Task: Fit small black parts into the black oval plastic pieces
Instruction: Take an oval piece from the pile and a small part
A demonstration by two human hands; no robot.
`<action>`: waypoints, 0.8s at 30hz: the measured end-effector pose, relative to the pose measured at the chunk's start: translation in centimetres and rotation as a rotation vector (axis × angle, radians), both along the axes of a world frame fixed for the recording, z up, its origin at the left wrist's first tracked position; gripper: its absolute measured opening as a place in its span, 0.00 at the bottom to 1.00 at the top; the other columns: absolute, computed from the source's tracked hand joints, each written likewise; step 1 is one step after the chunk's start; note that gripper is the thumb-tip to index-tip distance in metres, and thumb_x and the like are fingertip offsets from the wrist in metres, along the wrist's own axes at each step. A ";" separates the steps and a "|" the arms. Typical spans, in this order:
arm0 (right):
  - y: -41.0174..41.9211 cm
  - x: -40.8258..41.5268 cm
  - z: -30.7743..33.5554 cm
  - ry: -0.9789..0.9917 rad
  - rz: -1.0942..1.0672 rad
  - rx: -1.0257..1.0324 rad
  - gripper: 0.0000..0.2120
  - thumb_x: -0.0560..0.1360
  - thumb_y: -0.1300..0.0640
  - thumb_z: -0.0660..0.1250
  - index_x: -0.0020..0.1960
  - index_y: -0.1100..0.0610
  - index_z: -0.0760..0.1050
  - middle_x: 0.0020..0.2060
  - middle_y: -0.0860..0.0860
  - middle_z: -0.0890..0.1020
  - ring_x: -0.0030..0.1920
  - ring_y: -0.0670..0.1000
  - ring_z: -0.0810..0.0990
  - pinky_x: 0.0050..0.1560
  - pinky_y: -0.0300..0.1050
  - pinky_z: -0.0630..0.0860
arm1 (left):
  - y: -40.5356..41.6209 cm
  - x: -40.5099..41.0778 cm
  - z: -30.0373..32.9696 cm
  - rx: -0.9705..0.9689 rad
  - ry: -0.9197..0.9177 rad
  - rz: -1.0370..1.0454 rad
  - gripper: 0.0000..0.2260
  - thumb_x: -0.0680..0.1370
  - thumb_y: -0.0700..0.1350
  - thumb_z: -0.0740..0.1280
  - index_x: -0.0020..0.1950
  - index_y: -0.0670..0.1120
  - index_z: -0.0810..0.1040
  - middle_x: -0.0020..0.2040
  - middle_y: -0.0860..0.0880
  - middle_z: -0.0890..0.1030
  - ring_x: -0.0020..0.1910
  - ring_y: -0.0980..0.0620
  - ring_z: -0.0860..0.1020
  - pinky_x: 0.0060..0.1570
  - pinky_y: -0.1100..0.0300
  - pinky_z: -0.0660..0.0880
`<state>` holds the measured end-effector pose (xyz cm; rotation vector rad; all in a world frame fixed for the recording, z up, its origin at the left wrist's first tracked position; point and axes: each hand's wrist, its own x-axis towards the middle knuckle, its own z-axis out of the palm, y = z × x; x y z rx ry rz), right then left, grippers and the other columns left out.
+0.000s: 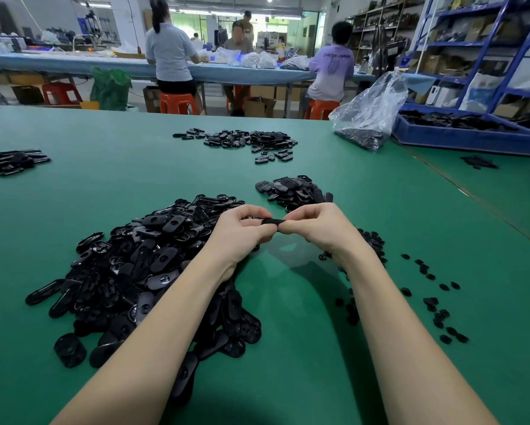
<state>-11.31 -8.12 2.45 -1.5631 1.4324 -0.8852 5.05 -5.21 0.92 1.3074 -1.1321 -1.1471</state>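
green matting covers the wide table [380, 210] in front of us, in a workshop with shelving on the right and people seated at a far bench.

our left hand [242, 231] and right hand [315, 225] meet above the table, a little beyond its middle. the fingers [259, 233] of the left hand are curled around one end of a black oval piece [271, 221], and those of the right hand pinch its other end, so the piece lies level between the two hands, seen edge-on. whether a small part already sits in it we cannot tell.

just left of the hands and under our left forearm lies the large heap of oval pieces [141, 271], loosely piled and running toward the near edge. just beyond the hands, slightly right, is a smaller heap [294, 190] of the same pieces. to the right of our right forearm the small black parts [435, 302] are scattered in a loose line, with a denser cluster partly hidden behind the right wrist.

farther off, another spread of oval pieces [248, 141] lies near the far middle of the table, and one more pile [10, 161] at the far left edge. at the far right a clear plastic bag [371, 115] with dark parts in its bottom stands beside a blue tray [469, 139] filled with black pieces.
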 end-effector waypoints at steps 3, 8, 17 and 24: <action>-0.1 0.1 -0.4 0.019 -0.008 -0.032 0.05 0.69 0.56 0.78 0.38 0.52 0.83 0.27 0.41 0.78 0.24 0.38 0.69 0.24 0.29 0.63 | -0.1 0.1 -0.1 0.009 0.011 0.012 0.08 0.74 0.33 0.74 0.46 0.45 0.81 0.38 0.47 0.84 0.35 0.51 0.79 0.40 0.60 0.74; 0.0 0.1 -0.7 0.029 0.010 -0.058 0.05 0.69 0.57 0.77 0.40 0.55 0.81 0.25 0.43 0.74 0.21 0.40 0.67 0.23 0.30 0.62 | -0.2 -0.2 -0.3 0.022 -0.014 0.022 0.08 0.73 0.33 0.74 0.47 0.45 0.81 0.39 0.47 0.83 0.30 0.58 0.80 0.32 0.68 0.74; 0.2 -0.5 -0.7 -0.016 0.096 -0.160 0.08 0.72 0.58 0.77 0.48 0.49 0.81 0.36 0.45 0.83 0.26 0.40 0.73 0.26 0.30 0.66 | -0.6 -0.1 -0.7 -0.012 0.069 0.075 0.08 0.73 0.34 0.74 0.45 0.47 0.81 0.36 0.51 0.85 0.34 0.53 0.80 0.43 0.60 0.77; -2.0 -1.0 -1.1 0.175 -0.203 -0.272 0.06 0.70 0.50 0.76 0.46 0.45 0.82 0.38 0.39 0.84 0.39 0.38 0.80 0.42 0.39 0.76 | -1.0 0.5 -0.4 -0.063 -0.018 0.126 0.04 0.77 0.39 0.72 0.50 0.47 0.81 0.40 0.51 0.85 0.35 0.58 0.83 0.31 0.69 0.76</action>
